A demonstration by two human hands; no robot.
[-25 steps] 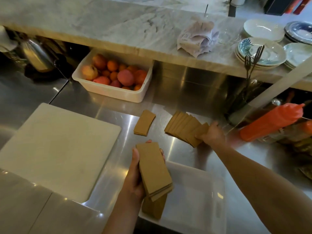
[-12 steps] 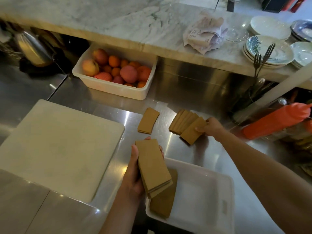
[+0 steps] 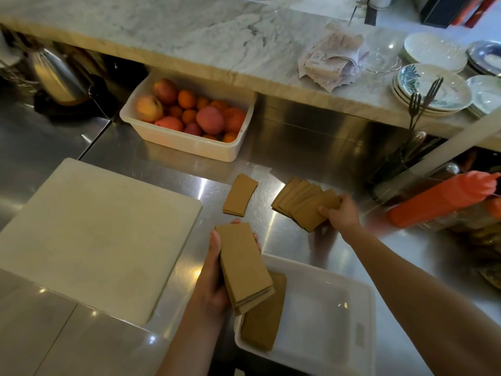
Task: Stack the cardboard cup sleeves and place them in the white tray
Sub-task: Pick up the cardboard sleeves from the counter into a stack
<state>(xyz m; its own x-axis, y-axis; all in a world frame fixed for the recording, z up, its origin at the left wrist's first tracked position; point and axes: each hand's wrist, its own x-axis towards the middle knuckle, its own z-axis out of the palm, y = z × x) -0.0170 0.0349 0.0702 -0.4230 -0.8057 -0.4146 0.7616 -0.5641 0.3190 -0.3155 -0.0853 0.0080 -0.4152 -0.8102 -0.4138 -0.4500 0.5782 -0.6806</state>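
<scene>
Sleeves (image 3: 261,320) in tray (image 3: 325,316), board (image 3: 95,234) left.

Four groups of sleeves (image 3: 305,206), two white tubs (image 3: 325,308), one cutting board (image 3: 95,234), two hands (image 3: 214,280).

Steel worktop (image 3: 284,147) glinting under raised marble counter (image 3: 189,42); dim light.

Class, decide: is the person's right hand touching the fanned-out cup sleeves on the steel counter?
Touching. The head view shows the right hand with its fingers closed over the near end of the fanned sleeves, no gap visible.
</scene>
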